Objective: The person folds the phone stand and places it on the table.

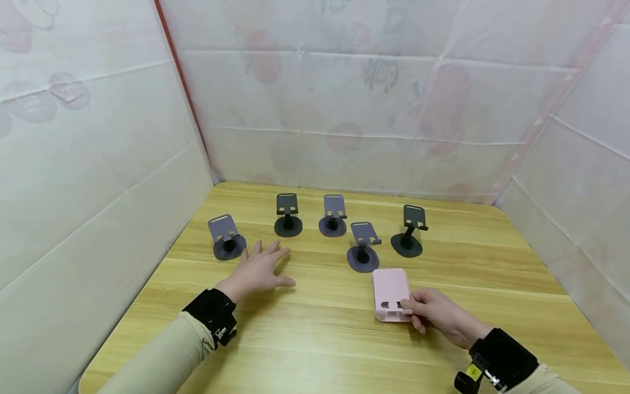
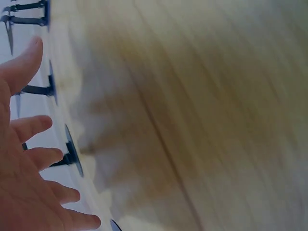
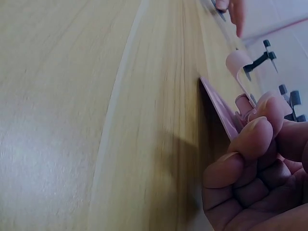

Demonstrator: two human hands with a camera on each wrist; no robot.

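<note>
A wooden desk point(image 1: 315, 339) stands inside white sheet walls point(image 1: 98, 164) with faint, unreadable print. The right hand point(image 1: 435, 314) pinches a folded pink stand point(image 1: 390, 293) lying near the front; the left hand point(image 1: 258, 271) hovers spread.

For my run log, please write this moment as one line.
right hand: pinches pink stand lying flat | left hand: fingers spread, holds nothing | five dark stands upright | wooden table

Left hand point(image 1: 258, 269) lay flat, fingers spread, arm extended; right hand point(image 1: 435, 313) curled, fingertips pinching.
</note>
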